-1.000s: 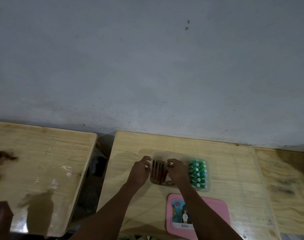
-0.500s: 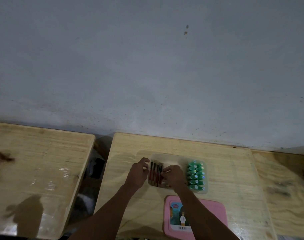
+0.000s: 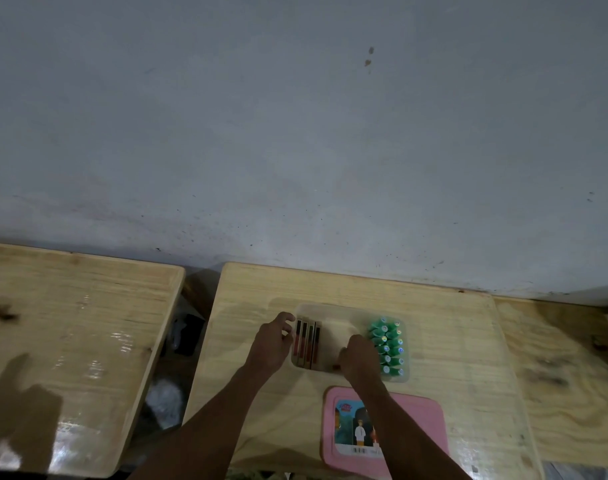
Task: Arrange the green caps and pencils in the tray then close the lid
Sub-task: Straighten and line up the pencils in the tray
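Note:
A clear plastic tray [image 3: 333,310] lies on the middle wooden table. Several dark red pencils [image 3: 307,344] lie side by side at its left end. Several green caps [image 3: 389,346] stand in two rows at its right end. My left hand [image 3: 273,344] rests at the tray's left edge, fingertips touching the outermost pencil. My right hand [image 3: 359,358] sits low in the tray's middle, fingers curled, just left of the caps; whether it holds anything is hidden. The pink lid [image 3: 420,424] with a picture label lies flat in front of the tray, under my right forearm.
A second wooden table [image 3: 70,327] stands to the left across a gap with dark clutter on the floor. Another wooden top [image 3: 565,368] adjoins on the right. A grey wall rises right behind the tables.
My right hand has moved right, away from the pencils toward the caps. The pencils now lie straight and packed at the tray's left end. My left hand stays at the tray's left edge.

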